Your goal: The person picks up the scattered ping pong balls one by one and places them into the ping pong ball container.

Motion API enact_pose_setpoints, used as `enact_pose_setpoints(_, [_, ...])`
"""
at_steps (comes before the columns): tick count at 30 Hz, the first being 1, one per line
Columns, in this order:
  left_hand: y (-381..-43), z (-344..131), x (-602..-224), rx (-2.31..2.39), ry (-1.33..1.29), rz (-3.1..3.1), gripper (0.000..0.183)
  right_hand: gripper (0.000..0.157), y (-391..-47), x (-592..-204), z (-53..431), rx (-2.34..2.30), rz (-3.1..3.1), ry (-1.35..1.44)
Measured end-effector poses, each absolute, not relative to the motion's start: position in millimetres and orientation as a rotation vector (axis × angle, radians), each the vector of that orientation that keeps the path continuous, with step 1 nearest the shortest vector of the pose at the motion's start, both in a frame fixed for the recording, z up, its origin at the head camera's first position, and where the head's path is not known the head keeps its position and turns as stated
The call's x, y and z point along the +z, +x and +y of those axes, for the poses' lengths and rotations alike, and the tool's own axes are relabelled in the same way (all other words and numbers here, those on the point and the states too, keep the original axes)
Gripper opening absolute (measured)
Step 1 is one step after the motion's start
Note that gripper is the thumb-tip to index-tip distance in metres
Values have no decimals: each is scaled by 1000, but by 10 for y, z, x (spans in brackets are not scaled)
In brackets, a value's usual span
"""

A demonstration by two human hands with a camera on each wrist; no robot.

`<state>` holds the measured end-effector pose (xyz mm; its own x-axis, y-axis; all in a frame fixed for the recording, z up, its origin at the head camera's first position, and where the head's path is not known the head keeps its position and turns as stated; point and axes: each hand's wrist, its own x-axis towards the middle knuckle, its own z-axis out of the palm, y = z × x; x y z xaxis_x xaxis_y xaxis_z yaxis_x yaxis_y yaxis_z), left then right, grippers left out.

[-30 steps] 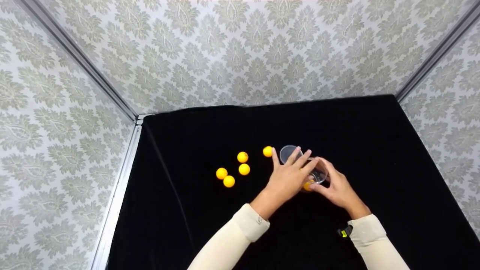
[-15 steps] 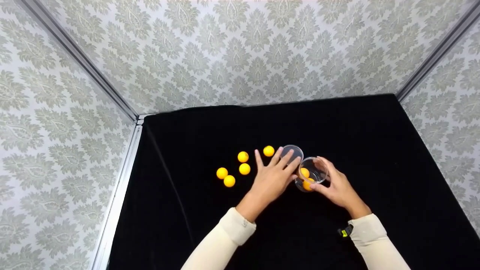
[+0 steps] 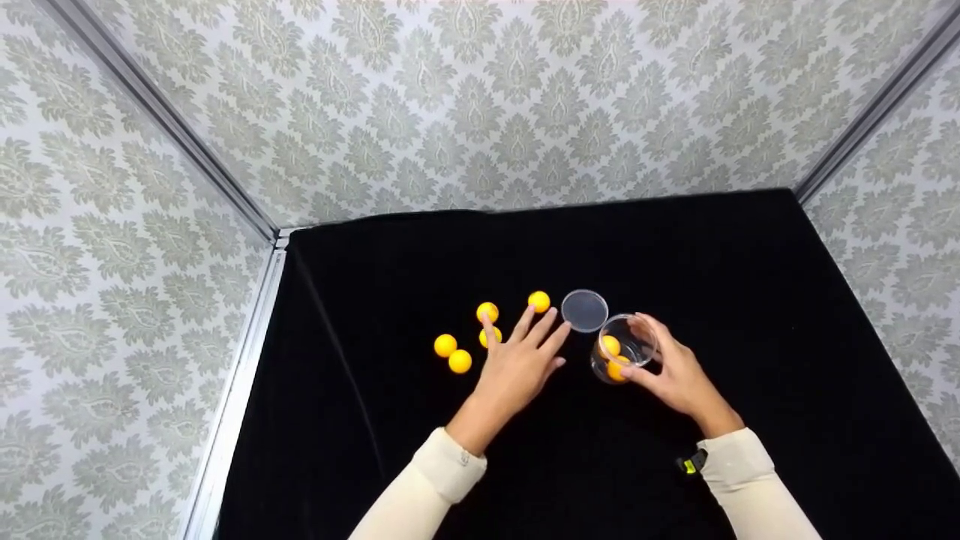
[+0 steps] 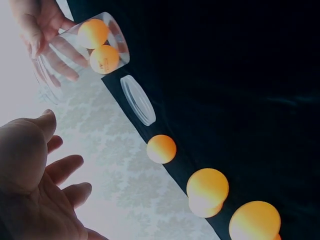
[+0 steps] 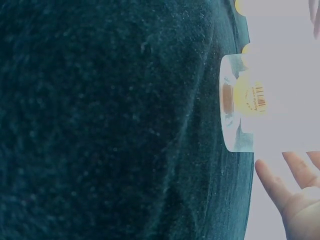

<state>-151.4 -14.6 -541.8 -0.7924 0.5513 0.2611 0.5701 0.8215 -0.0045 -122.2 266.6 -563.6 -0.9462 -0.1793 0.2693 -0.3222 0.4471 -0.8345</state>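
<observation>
My right hand [image 3: 675, 373] grips a clear plastic jar [image 3: 636, 339] near its rim, fingers and thumb around the wall. Two orange balls lie at the jar's bottom, an upper ball [image 3: 610, 345] and a lower ball [image 3: 618, 369]; printing shows on one ball [image 4: 104, 59] in the left wrist view. My left hand [image 3: 517, 369] hovers with fingers spread and holds nothing. Its fingertips are nearest to a loose orange ball [image 3: 538, 301] and partly cover another ball [image 3: 490, 337]. The round clear lid [image 3: 585, 310] lies flat just beyond the jar.
More orange balls lie left of the hand: one at the back [image 3: 487, 311], and a left pair, a far ball [image 3: 445, 345] and a near ball [image 3: 460, 361]. A black cloth [image 3: 360, 285] covers the table. Patterned walls [image 3: 480, 112] enclose its back and sides.
My left hand has moved left, from over the jar's mouth past the lid toward the loose balls. A second ball now shows in the jar. My right hand stays around the jar.
</observation>
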Motion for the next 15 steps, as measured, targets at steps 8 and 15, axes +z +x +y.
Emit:
enact_pose_setpoints(8, [-1481,-376,-5479,-83,-830,-2741,52,85,-1226,-5614,2674,1510,-2557,444])
enact_pose_setpoints(15, [-1464,-610,-5588,-72,-794,-2750,53,85,-1215,-5616,2677,1473,-2584,435])
